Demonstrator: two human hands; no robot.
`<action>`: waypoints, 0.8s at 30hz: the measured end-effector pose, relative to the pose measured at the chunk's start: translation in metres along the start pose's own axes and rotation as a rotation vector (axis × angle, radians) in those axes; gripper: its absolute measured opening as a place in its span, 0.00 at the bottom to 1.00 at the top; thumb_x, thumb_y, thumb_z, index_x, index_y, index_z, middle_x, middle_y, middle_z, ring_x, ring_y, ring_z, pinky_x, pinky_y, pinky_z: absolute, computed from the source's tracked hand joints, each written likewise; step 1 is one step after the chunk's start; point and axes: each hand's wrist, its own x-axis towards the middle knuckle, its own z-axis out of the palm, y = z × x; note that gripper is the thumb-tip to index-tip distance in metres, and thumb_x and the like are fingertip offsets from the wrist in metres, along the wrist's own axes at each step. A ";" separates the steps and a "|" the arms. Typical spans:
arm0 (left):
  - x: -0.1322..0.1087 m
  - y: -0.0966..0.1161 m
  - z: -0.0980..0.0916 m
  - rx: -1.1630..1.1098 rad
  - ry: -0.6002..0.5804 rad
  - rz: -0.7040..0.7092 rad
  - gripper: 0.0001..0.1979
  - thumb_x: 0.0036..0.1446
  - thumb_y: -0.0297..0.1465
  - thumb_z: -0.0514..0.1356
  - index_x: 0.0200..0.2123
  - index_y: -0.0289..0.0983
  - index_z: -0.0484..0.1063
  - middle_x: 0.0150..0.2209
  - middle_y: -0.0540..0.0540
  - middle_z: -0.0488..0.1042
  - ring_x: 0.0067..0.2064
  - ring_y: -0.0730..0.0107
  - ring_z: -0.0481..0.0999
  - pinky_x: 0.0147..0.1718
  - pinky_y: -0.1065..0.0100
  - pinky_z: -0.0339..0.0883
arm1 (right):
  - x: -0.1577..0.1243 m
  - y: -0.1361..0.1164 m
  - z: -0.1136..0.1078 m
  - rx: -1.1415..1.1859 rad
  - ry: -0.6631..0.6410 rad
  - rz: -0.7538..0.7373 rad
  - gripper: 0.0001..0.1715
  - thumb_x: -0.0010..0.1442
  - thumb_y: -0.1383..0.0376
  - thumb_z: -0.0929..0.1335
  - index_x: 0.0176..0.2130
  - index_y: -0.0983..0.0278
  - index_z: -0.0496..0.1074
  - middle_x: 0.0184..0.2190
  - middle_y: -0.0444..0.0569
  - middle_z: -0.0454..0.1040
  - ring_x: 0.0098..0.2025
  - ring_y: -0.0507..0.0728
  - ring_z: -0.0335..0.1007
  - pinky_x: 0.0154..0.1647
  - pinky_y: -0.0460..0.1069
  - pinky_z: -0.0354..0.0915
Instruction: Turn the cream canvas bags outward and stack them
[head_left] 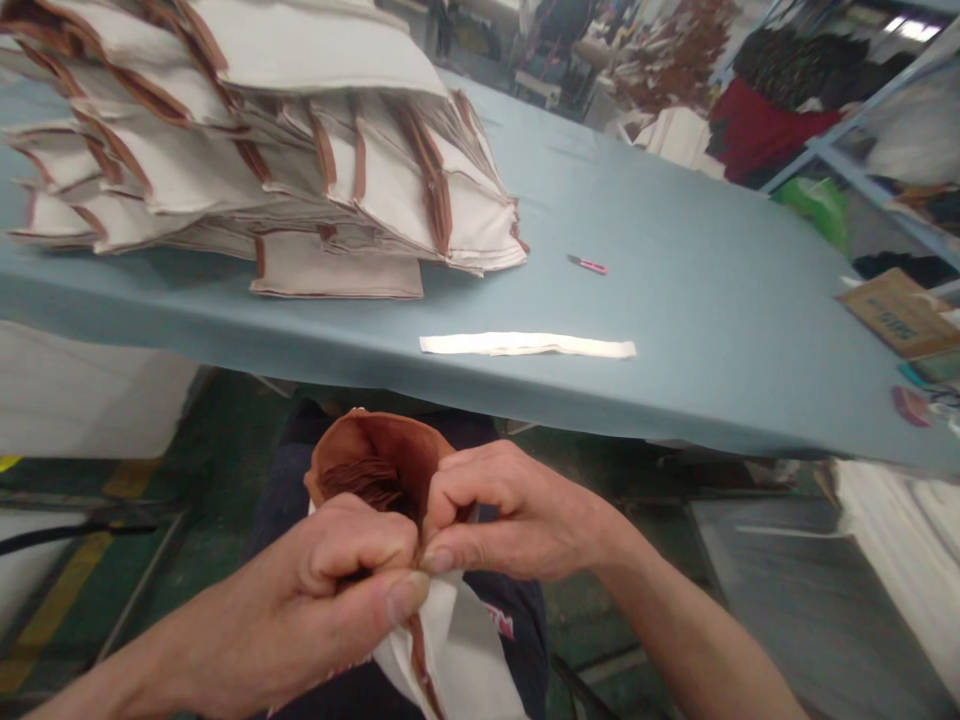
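Observation:
My left hand point(352, 570) and my right hand point(495, 510) meet over my lap, both pinching the brown edge of a white fabric piece point(472, 650). The thumbs nearly touch, and the fingers hide the exact spot they grip. A brown seam runs down the white cloth below them. Just behind the hands, an open brown pouch-like piece point(420, 440) rests on my lap, with folded dark brown strips point(367, 482) inside it. Whether the pouch and the white cloth are joined is hidden by my hands.
A blue-covered table point(720, 300) stretches in front. On it lie a big stack of white, brown-edged fabric pieces point(315, 60), a white strip point(525, 345) near the front edge and small pink-handled thread snips point(589, 265). A cardboard box point(900, 312) sits at the right.

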 end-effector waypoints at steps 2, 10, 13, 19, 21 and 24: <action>0.000 -0.002 -0.001 -0.054 0.028 -0.035 0.23 0.73 0.38 0.57 0.24 0.42 0.56 0.22 0.59 0.52 0.23 0.75 0.55 0.24 0.70 0.53 | 0.001 0.000 -0.001 0.093 0.011 0.014 0.30 0.73 0.42 0.78 0.32 0.63 0.77 0.30 0.42 0.77 0.32 0.51 0.71 0.37 0.46 0.66; -0.001 -0.018 -0.001 -0.199 0.032 -0.102 0.28 0.75 0.49 0.58 0.25 0.43 0.55 0.23 0.58 0.53 0.25 0.73 0.55 0.24 0.69 0.52 | -0.002 0.001 0.005 0.117 0.094 0.135 0.33 0.75 0.38 0.73 0.35 0.63 0.76 0.30 0.43 0.75 0.31 0.52 0.67 0.34 0.47 0.64; 0.002 -0.013 0.001 -0.178 -0.012 -0.163 0.26 0.74 0.50 0.57 0.26 0.43 0.59 0.25 0.55 0.60 0.27 0.70 0.61 0.26 0.69 0.58 | 0.004 0.010 0.015 -0.070 0.198 0.049 0.38 0.81 0.37 0.64 0.29 0.60 0.67 0.25 0.39 0.64 0.27 0.51 0.57 0.31 0.48 0.56; -0.001 -0.006 0.015 -0.038 0.043 -0.044 0.26 0.81 0.44 0.51 0.28 0.41 0.64 0.26 0.54 0.65 0.29 0.70 0.67 0.30 0.69 0.60 | 0.021 0.023 0.021 -0.357 0.216 -0.038 0.40 0.83 0.36 0.53 0.28 0.57 0.55 0.24 0.41 0.59 0.28 0.53 0.55 0.33 0.53 0.51; -0.001 -0.007 0.022 -0.024 0.090 -0.011 0.26 0.81 0.42 0.51 0.27 0.41 0.64 0.26 0.54 0.66 0.29 0.71 0.67 0.31 0.69 0.61 | 0.025 0.026 0.022 -0.325 0.191 -0.055 0.41 0.82 0.33 0.52 0.28 0.56 0.55 0.24 0.41 0.60 0.28 0.54 0.57 0.34 0.53 0.53; 0.004 -0.011 0.033 -0.095 0.128 0.023 0.27 0.82 0.43 0.51 0.26 0.41 0.60 0.24 0.55 0.60 0.27 0.71 0.62 0.30 0.67 0.59 | 0.029 0.034 0.028 -0.140 0.175 -0.027 0.45 0.80 0.28 0.51 0.27 0.56 0.56 0.25 0.41 0.61 0.28 0.53 0.56 0.33 0.52 0.56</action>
